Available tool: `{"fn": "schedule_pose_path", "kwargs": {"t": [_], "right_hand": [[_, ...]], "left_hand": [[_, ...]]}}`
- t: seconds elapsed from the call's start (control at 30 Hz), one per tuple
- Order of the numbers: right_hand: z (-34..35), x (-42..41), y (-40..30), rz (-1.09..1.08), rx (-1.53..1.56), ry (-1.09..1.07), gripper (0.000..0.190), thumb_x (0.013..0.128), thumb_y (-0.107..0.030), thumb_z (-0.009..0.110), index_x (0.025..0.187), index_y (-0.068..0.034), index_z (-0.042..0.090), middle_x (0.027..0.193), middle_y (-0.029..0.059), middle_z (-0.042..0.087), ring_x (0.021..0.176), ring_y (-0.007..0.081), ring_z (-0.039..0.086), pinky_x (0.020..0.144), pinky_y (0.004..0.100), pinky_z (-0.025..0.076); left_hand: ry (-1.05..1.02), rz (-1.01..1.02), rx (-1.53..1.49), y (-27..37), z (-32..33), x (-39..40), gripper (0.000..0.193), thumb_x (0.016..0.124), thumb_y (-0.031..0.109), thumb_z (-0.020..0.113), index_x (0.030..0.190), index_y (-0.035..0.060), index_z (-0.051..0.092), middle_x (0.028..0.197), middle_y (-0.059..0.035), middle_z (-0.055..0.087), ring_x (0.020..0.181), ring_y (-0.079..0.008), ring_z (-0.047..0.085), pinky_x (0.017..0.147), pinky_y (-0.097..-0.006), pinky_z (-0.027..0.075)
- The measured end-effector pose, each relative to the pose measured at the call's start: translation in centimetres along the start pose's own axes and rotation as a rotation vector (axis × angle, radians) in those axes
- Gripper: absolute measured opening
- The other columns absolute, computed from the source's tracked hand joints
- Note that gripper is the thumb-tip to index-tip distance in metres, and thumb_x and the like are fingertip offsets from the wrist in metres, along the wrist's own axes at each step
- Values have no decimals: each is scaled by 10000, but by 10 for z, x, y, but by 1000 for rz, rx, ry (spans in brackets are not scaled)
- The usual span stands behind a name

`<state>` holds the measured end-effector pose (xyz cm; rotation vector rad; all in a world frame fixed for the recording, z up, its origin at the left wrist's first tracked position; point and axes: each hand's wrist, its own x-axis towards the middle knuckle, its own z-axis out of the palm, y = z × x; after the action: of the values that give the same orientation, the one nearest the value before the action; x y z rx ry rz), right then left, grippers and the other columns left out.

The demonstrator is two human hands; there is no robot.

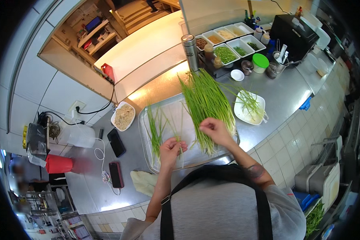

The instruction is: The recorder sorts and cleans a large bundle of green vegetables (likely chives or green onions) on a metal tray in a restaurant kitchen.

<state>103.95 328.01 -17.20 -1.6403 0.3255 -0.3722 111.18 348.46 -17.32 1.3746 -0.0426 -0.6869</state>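
A metal tray (186,164) lies before me on the steel counter. On its right side a large heap of long green chives (208,102) extends over the far rim. A smaller bunch of chives (156,132) lies along the tray's left side. My left hand (172,149) pinches a few thin chive stalks (178,133) between thumb and fingers, over the middle of the tray. My right hand (213,129) is above the lower part of the large heap, fingers curled; whether it holds a stalk I cannot tell. To the right, a white dish (243,112) holds loose green and pale strands.
Left of the tray are a white bowl of pale food (124,116), two phones (116,142), a white cable and a folded cloth (144,182). Beyond the heap stand a steel flask (190,52), trays of chopped ingredients (225,54), a green-lidded tub (260,62) and a small white dish (237,75).
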Motion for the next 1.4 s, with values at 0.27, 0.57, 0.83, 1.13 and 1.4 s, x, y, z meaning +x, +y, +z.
{"fn": "schedule_pose_path", "kwargs": {"t": [0.27, 0.57, 0.83, 1.13, 1.4], "right_hand": [[-9, 3, -11, 71, -72, 3, 108, 781, -120, 653, 816, -19, 668, 689, 42, 643, 602, 87, 566, 563, 244, 447], [-171, 31, -4, 226, -1203, 334, 254, 683, -176, 713, 891, -41, 658, 879, 156, 622, 753, 293, 617, 680, 371, 493], [-43, -16, 8, 125, -814, -199, 242, 713, -348, 673, 733, -107, 678, 690, 126, 632, 652, 311, 616, 617, 412, 498], [-20, -30, 22, 139, -747, -122, 266, 714, -290, 687, 716, -26, 652, 622, 116, 615, 556, 237, 611, 543, 354, 492], [-30, -40, -20, 236, 239, -387, 134, 833, -134, 626, 798, -4, 625, 672, -20, 575, 612, 40, 510, 563, 198, 416]], "left_hand": [[-58, 60, 77, -7, 23, 3, 136, 856, -14, 502, 975, -27, 568, 859, -123, 643, 748, -163, 629, 668, -277, 533], [448, 255, 980, 0, -73, 6, 259, 750, 39, 626, 1000, -14, 587, 878, -170, 623, 786, -257, 621, 710, -368, 500], [369, 218, 1457, -18, -46, 0, 550, 644, 113, 703, 1169, 137, 540, 1375, -165, 280, 1280, -437, 177, 969, -587, 275], [466, 189, 1516, -25, -44, 6, 557, 652, 142, 712, 1175, 82, 528, 1388, -186, 254, 1288, -426, 174, 977, -582, 262], [-370, -57, 182, -4, 31, 7, 328, 878, 136, 540, 1183, 22, 502, 1159, -134, 543, 1066, -229, 525, 887, -346, 425]]}}
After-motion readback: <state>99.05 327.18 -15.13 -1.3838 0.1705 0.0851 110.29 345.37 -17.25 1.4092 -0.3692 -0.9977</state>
